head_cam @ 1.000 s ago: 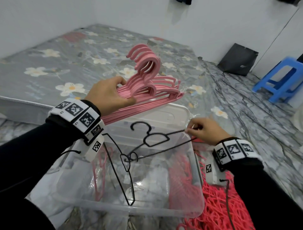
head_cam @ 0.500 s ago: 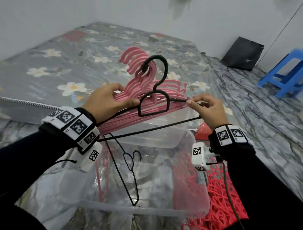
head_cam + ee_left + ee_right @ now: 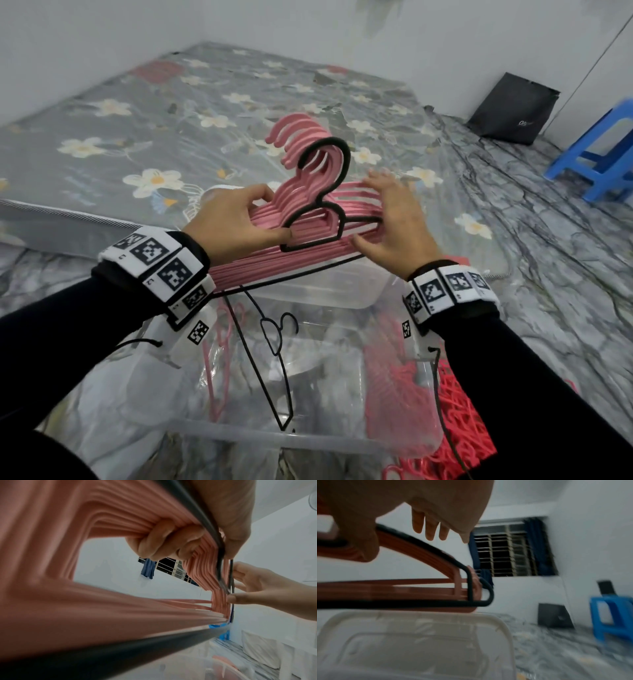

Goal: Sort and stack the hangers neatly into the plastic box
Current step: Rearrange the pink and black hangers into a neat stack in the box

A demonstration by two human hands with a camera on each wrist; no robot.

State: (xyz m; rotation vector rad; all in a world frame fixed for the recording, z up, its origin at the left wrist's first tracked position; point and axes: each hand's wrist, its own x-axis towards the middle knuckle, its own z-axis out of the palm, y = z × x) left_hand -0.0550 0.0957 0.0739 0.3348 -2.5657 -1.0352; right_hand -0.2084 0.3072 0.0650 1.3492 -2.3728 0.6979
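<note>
My left hand (image 3: pixel 274 216) grips a thick stack of pink hangers (image 3: pixel 301 253) above the clear plastic box (image 3: pixel 274 442), and its thumb pins a black hanger (image 3: pixel 329 154) on top of the stack. In the left wrist view the fingers (image 3: pixel 171 543) curl under the pink stack (image 3: pixel 102 520). My right hand (image 3: pixel 373 212) has straight, spread fingers and touches the right end of the stack. The right wrist view shows the black hanger's (image 3: pixel 471 586) corner lying over the pink ones. Inside the box lie another black hanger (image 3: pixel 274 359) and a pink one (image 3: pixel 219 359).
The box lid (image 3: pixel 308 294) leans at the far side of the box. A pile of red hangers (image 3: pixel 459 411) lies on the floor to the right. Behind are a flowered mattress (image 3: pixel 171 120), a black bag (image 3: pixel 510 109) and a blue stool (image 3: pixel 603 161).
My right hand lifted a black hanger out of the box and laid it on the pink stack. It then let go and spread its fingers against the stack's right end.
</note>
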